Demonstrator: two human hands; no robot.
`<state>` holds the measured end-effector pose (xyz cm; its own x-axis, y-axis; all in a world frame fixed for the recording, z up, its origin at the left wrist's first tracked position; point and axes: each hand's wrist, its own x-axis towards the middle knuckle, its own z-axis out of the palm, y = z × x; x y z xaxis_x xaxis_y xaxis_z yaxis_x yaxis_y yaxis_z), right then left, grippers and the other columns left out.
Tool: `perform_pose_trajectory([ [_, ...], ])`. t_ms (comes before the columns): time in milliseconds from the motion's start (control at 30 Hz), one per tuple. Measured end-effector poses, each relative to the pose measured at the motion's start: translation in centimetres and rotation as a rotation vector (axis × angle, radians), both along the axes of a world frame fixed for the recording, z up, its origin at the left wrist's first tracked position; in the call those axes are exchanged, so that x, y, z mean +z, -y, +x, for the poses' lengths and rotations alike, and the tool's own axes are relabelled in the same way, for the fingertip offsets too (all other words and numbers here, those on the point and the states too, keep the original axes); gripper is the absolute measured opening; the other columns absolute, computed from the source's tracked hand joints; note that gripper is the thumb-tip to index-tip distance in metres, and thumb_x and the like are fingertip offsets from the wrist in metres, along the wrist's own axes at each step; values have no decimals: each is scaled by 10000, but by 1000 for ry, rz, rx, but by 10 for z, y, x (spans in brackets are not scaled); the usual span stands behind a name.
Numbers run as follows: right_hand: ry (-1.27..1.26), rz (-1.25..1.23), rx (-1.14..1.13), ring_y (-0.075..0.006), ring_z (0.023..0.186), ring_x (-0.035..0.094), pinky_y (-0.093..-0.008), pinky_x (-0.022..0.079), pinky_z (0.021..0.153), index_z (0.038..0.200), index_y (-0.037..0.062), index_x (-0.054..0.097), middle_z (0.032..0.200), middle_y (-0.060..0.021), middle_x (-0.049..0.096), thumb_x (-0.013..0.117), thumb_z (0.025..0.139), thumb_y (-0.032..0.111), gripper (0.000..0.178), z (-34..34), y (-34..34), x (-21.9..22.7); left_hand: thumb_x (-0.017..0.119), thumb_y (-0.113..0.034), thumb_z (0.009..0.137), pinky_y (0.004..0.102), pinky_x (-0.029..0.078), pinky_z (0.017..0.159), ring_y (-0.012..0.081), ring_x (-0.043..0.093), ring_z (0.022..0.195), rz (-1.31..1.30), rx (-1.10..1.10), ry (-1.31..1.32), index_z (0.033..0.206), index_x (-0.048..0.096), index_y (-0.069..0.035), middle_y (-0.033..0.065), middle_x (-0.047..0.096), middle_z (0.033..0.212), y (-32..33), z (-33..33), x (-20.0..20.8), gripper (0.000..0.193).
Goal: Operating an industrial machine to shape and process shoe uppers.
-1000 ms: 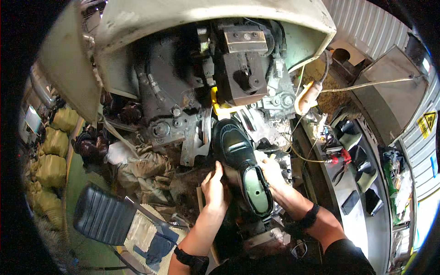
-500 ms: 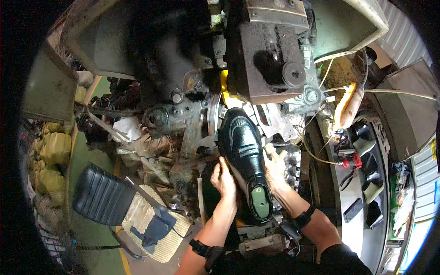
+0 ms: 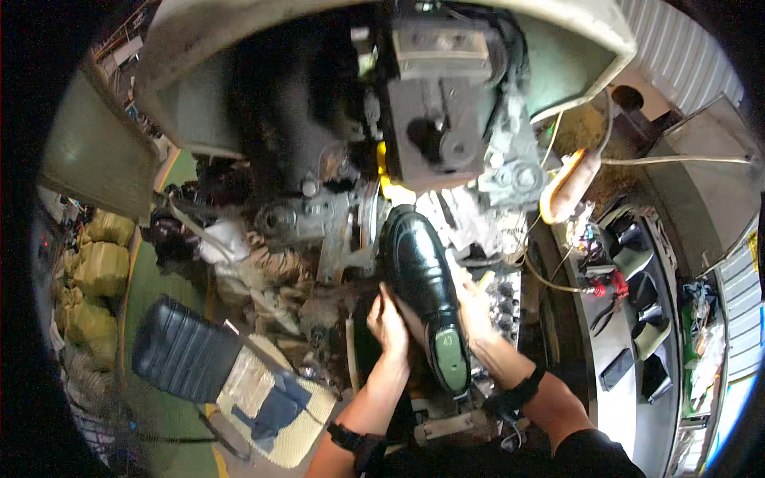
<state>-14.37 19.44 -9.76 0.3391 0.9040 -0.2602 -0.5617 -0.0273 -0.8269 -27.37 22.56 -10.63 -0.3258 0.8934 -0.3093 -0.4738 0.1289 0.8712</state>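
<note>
A glossy black shoe upper (image 3: 418,263), pulled over a green shoe last (image 3: 449,358), lies with its toe pointing away from me, under the machine's dark metal head (image 3: 437,131). At its left flank, my left hand (image 3: 389,325) is curled against the side, thumb uppermost. My right hand (image 3: 476,312) grips the opposite side, its fingers partly hidden behind the upper. Between them the two hands hold the shoe. The underside of the shoe is out of sight. Bright light shines on the metal parts beside the toe.
To the right, a bench (image 3: 610,414) carries a phone (image 3: 617,370), pliers (image 3: 603,316), a red-handled tool (image 3: 615,283) and several black shoe pieces (image 3: 655,374). A lit lamp (image 3: 570,187) hangs above it. At left stands a black-backed chair (image 3: 183,346), with yellow sacks (image 3: 102,267) beyond.
The shoe's toe sits slightly lower in the picture, a little farther from the machine head. Both hands keep their hold. The whole view has shifted slightly.
</note>
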Motion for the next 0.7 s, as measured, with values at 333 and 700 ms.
perform_pose_trajectory([
  [333, -115, -51, 298, -165, 1199, 508, -328, 377, 1042, 1386, 80, 484, 1317, -38, 559, 473, 1012, 411, 499, 10, 21, 15, 580, -227, 994, 252, 457, 789, 102, 567, 838, 118, -30, 0, 956, 672, -10, 22, 652, 896, 2, -42, -6, 239],
  [700, -327, -91, 192, -84, 792, 575, -243, 488, 716, 1145, 111, 624, 922, 19, 640, 434, 1044, 389, 352, -27, 36, 18, 540, -562, 934, 392, 443, 958, 285, 579, 1039, -842, 292, -103, 1306, 491, 31, 160, 589, 1211, 73, -256, -308, 702],
])
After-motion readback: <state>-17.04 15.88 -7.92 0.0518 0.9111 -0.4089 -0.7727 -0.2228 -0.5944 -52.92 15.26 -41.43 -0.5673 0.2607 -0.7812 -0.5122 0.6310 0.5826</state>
